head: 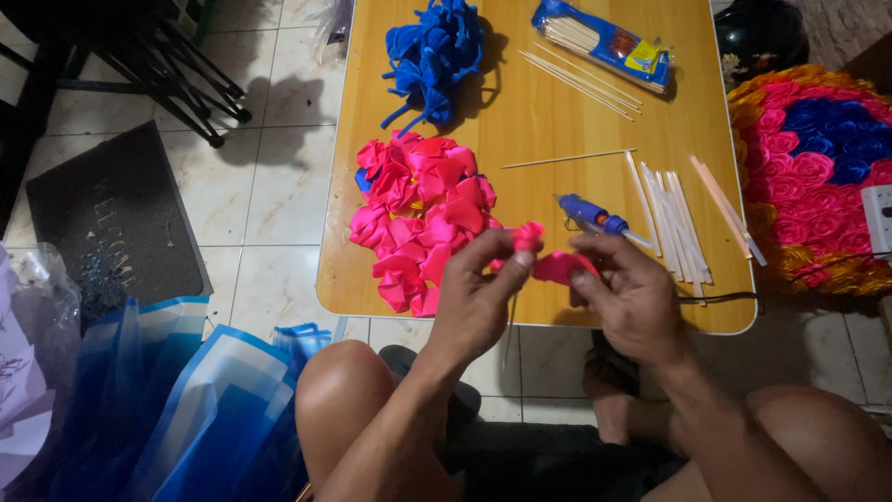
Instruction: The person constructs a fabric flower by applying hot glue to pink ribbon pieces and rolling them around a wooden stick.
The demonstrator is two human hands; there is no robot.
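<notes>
Fingers (509,263) of both hands are pinching a bright pink ribbon rosette (548,260); keeping the roll tight is advisable, glue gun (595,218) just beyond.

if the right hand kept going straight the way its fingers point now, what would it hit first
The right hand points left toward the left hand, so it would probably meet the pink ribbon piece pinched between them first, then the left hand's fingers. Depth is hard to judge.
</notes>
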